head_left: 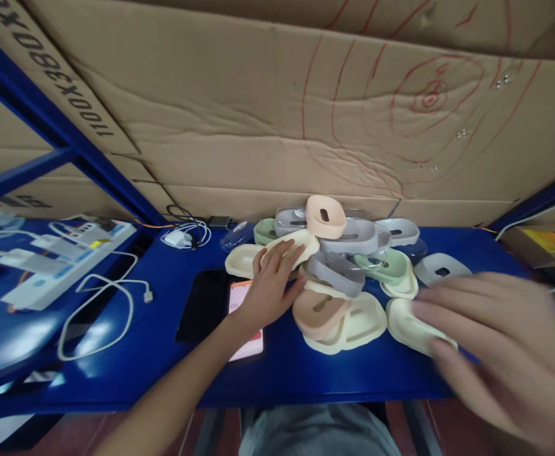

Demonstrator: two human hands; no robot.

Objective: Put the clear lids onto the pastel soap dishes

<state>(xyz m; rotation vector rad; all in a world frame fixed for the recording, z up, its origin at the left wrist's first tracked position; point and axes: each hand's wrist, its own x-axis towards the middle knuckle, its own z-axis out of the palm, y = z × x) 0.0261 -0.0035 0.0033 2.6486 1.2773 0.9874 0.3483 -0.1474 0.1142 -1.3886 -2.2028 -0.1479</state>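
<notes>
Left hand [272,273] is palm-down at 9 o'clock of the pile (12 = cardboard side), fingers spread loosely over a cream dish [310,239]; can't tell if it's gripping or just resting. Right hand [500,348] is at 4 o'clock, motion-blurred, thumb and fingers parted around the near end of another, paler dish [413,326]; can't tell if there's contact. The dishes sit mid-counter [154,364], stacked and overlapping: peach dish [334,220] on top at 12, grey dish [360,239] just below it, green dish [394,266] at 3, second peach dish [312,321] at 7, lapping onto cream pieces. Clear plastic pieces are mixed in near 2. Light grey dish [432,270] lies off the stack at 3, close to the right hand. Obstructions: left forearm crosses the lit phone [249,349] at 8 and hides part of it; right hand hides one end of the paler dish. Black phone [200,307] lies just beyond the lit one. Further out at 9: white cable [130,310], then power strip [71,269] with plugs. Coiled charger [178,239] at 10, open box [546,253] at 3, cardboard [220,114] standing behind everything at 12.
</notes>
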